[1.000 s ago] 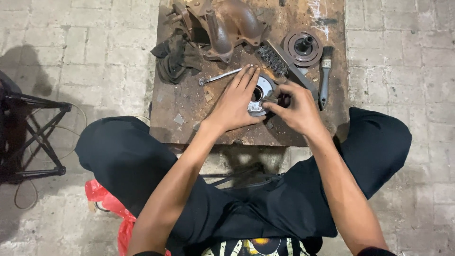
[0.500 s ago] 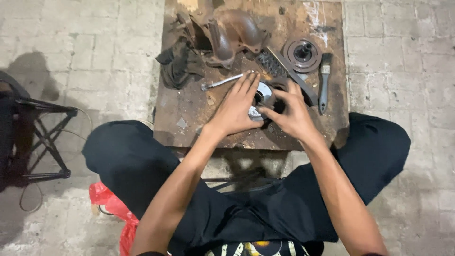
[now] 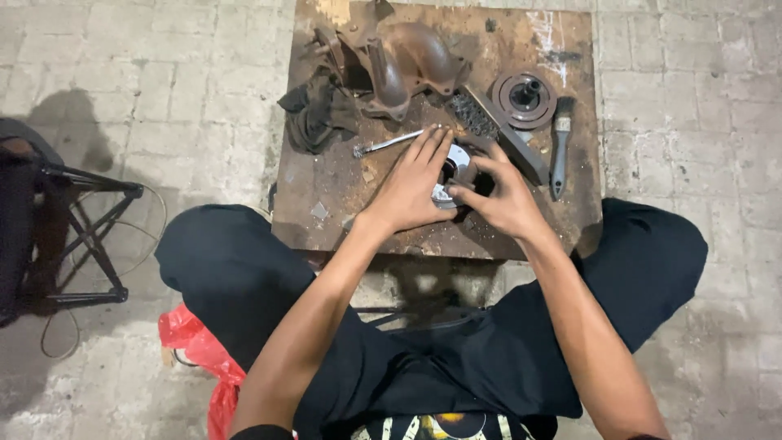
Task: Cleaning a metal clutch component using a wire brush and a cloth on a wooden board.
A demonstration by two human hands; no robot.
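Observation:
A round silver metal part [image 3: 456,167] with a dark centre hole lies on the rusty low table [image 3: 326,204]. My left hand [image 3: 411,183] rests flat on its left side, fingers spread toward a thin metal rod [image 3: 387,143]. My right hand [image 3: 505,195] grips the part's right edge, thumb and fingers curled around it. Both hands hide most of the part.
On the table's far side sit a rusty cast housing [image 3: 403,61], a dark rag [image 3: 314,114], a wire brush [image 3: 497,130], a round pulley-like disc [image 3: 523,98] and a paintbrush [image 3: 559,155]. A black metal stand [image 3: 81,236] is at left; a red bag [image 3: 199,358] lies below.
The view has shifted slightly. Both hands stay on the round part; my right hand's fingers have curled a little further over its edge.

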